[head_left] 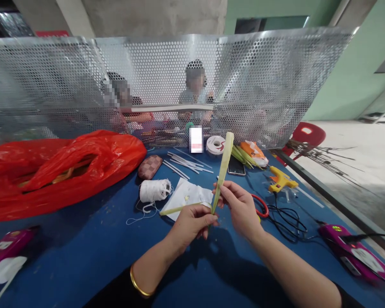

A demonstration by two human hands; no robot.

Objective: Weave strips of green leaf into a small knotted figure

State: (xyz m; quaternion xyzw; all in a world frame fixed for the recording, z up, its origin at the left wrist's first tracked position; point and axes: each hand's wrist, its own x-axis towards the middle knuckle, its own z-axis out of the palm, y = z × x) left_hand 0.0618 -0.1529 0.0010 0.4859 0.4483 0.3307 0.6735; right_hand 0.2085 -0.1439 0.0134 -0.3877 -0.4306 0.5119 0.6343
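Both bare hands meet at the lower centre of the frame, nearly closed, over a flat blue tabletop (115, 256); a large glossy red plastic bag (122, 156) fills the left side, well apart from them. Between the hands is a long, flat, pale-green leaf-like strip (225, 164), standing nearly upright just right of centre, its upper end free. That free end could flop or twist if the pinch loosens, and the strip might split or crease where the fingers press it, since it looks thin and fibrous. To the right, a yellow glue gun (280, 179) lies with its black cable (285, 222) in loose loops; a sleeve or forearm catching those could drag it. Left of centre, thin white cord trails from a fat white spool (152, 191) and could snag on a second, narrower pale-green piece (171, 210) slanting across white paper (179, 194) towards the left hand; whether that hand grips it too, I cannot tell. The right hand (242, 209) pinches the strip between thumb and forefinger partway up, while the left hand (194, 220), thumb against curled fingers, clasps its lower end.
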